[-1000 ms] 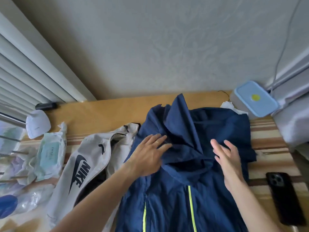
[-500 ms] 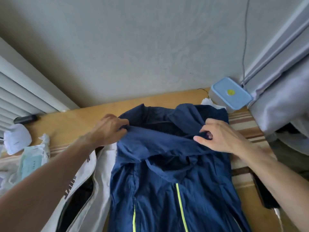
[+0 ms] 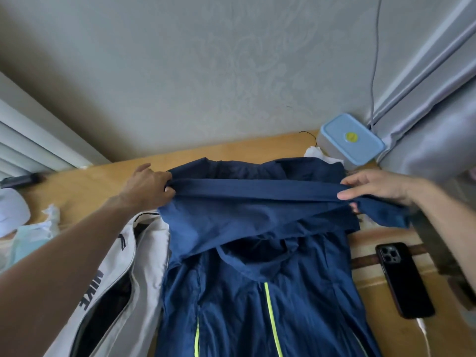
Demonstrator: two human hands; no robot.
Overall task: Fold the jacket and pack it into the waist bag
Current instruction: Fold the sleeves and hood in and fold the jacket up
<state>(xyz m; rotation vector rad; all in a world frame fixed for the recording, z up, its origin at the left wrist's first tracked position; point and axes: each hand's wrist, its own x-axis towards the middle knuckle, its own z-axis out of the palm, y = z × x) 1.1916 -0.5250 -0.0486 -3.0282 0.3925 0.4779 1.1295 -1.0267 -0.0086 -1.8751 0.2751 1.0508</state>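
A navy jacket (image 3: 257, 292) with neon-yellow zip lines lies on the wooden table, its hood end at the far side. My left hand (image 3: 146, 188) pinches the left end of the hood's folded edge. My right hand (image 3: 376, 186) grips the right end of the same edge. Between them the fabric is stretched into a taut band, lifted a little above the jacket body. A light grey waist bag (image 3: 128, 266) with black lettering lies to the left of the jacket, its zip open and the dark inside showing; my left forearm crosses over it.
A black phone (image 3: 403, 279) on a white cable lies on the striped mat at the right. A blue-lidded box (image 3: 351, 139) stands at the far right corner by a grey curtain. Wet-wipe packs (image 3: 33, 235) and a white object sit at the left edge.
My hands have gone from resting flat on the jacket to gripping the hood's edge at both ends. They have pulled apart and the edge is now stretched straight.
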